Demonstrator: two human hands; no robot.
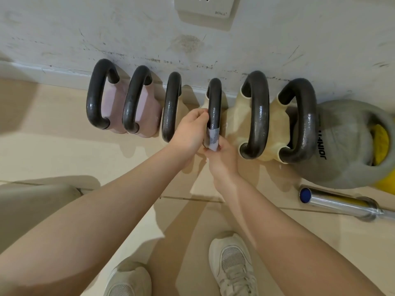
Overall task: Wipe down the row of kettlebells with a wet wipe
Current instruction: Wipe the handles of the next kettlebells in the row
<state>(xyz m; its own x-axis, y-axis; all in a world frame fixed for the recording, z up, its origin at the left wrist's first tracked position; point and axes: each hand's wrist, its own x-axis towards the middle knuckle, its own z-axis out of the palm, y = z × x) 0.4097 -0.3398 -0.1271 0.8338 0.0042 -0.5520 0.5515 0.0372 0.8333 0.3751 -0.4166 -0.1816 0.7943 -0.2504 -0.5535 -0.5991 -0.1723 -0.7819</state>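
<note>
You are looking down on a row of kettlebells (192,107) set along the foot of a scuffed white wall (85,35), running left to right across the middle of the frame, each dark handle arching toward you so its long axis runs from the wall down toward the bottom of the frame. The fourth handle (214,101), just right of center, is the one you are working on: it is narrow, glossy black with a pitted sheen, and stands almost straight up and down in the picture above a cream body. Your left hand (189,131) curls its fingers round the left side of that handle at mid-height, a closed grip on the bar. Your right hand (222,161) sits just below, pinching the wet wipe (212,138) tight round the near, lower end of the same handle; the wipe is a pale grey-blue band, mottled with damp patches, wrapped across the bar at right angles to its length. So the wipe lies directly between your two grips, touching the fingertips of both. The two kettlebells at the left have pink bodies, the ones toward the right cream. A large grey kettlebell (342,146) with yellow inside its handle sits at the far right of the frame, and a chrome bar (342,202) lies on the tiled floor (53,146) below it. Your pale sneakers (233,263) show at the bottom center.
</note>
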